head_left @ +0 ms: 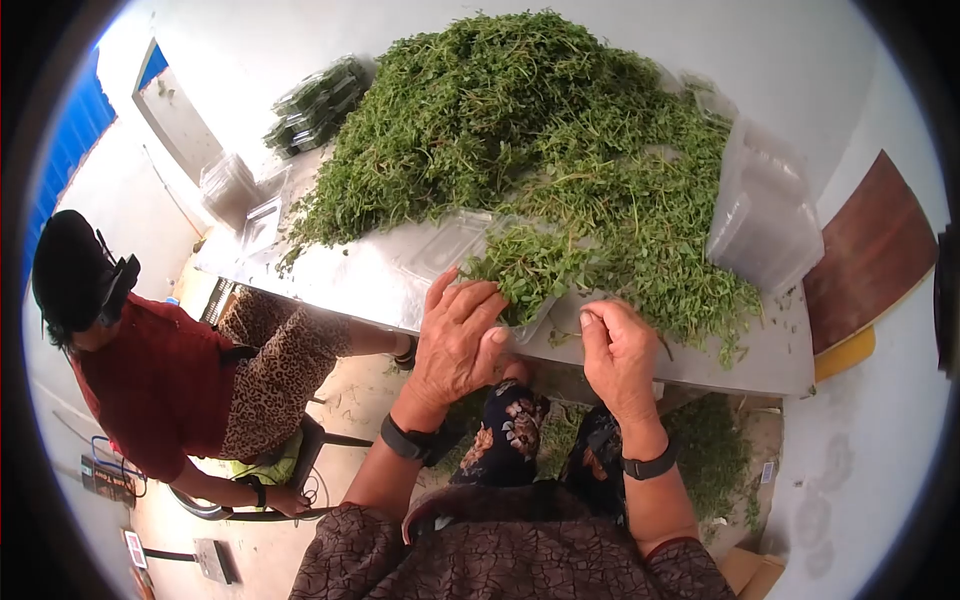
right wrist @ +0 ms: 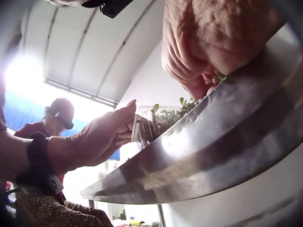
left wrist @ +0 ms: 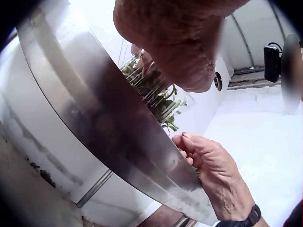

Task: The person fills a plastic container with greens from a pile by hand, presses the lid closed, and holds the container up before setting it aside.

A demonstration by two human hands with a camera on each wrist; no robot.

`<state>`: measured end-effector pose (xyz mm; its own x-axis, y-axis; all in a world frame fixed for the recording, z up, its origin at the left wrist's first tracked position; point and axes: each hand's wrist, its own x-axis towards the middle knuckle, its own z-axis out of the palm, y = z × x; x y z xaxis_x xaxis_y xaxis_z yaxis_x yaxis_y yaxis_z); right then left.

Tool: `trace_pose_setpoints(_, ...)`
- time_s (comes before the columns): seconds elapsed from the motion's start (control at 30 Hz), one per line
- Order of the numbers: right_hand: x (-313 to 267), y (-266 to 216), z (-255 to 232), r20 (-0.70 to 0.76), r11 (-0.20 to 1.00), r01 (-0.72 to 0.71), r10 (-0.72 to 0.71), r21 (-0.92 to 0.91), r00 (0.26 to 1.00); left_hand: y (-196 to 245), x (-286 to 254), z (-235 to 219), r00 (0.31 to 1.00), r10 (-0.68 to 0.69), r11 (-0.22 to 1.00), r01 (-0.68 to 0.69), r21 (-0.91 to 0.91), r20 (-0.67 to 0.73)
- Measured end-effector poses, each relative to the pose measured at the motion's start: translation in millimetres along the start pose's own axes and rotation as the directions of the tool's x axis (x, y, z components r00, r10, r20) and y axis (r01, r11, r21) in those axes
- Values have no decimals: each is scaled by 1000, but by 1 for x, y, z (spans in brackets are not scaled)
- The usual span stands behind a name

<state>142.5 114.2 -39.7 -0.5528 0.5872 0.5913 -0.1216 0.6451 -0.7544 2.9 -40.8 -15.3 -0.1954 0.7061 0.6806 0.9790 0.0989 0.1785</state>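
A clear plastic box (head_left: 530, 328) filled with green leafy stems (head_left: 530, 268) stands at the near edge of the metal table. My left hand (head_left: 458, 345) rests against the box's left side, its fingers loosely bent; the right wrist view also shows this left hand (right wrist: 97, 139) touching the box wall. To the right of the box, my right hand (head_left: 618, 362) has thumb and fingers pinched together at the table edge. Bits of green stem show at its fingers; in the left wrist view this right hand (left wrist: 215, 170) is curled, partly behind the table rim.
A large heap of greens (head_left: 470, 120) covers the table (head_left: 330, 285). Stacked empty boxes (head_left: 765, 215) stand right, more boxes (head_left: 230, 190) left, filled packs (head_left: 318, 105) at the back left. An open lid (head_left: 445, 243) lies beside the box. A person in red (head_left: 150, 380) sits at left.
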Motion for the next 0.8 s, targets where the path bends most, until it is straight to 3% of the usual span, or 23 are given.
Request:
trace_pose_setpoints(0.07, 1, 0, -1, 6, 1000, -1, 1, 14, 1000, 3, 2, -2, 1000, -19, 1000, 19, -5, -6)
trace_pose_setpoints(0.13, 1, 0, -2, 24, 1000, 6, -5, -6, 1000, 6, 5, -3, 990, -12, 999, 17, 33, -144)
trace_pose_setpoints(0.2, 2, -2, -3, 27, 1000, 16, -16, -5, 1000, 8, 8, -4, 988, -18, 998, 26, 52, -151)
trace_pose_setpoints(0.3, 3, -1, -3, 24, 999, 38, -38, -29, 999, 7, 19, -3, 994, -4, 998, 11, 60, -113)
trace_pose_setpoints(0.37, 1, 0, -4, 32, 997, 53, -51, -52, 998, 5, 21, -2, 997, 28, 997, -33, 66, 77)
trace_pose_setpoints(0.43, -1, 1, -5, 48, 996, -74, 71, 58, 996, 7, 19, 2, 996, 7, 999, -11, 41, 90)
trace_pose_setpoints(0.57, -3, -4, -7, 19, 972, -154, 153, 178, 988, 8, 19, 2, 995, 4, 1000, -4, -1, 102)
trace_pose_setpoints(0.63, -1, -1, -9, 23, 988, -53, 51, 148, 998, 8, 19, 2, 995, 2, 1000, 0, -15, 100)
trace_pose_setpoints(0.8, 9, -13, -13, 32, 995, 40, -43, 89, 999, 6, 16, 5, 998, 27, 1000, -26, -6, 61)
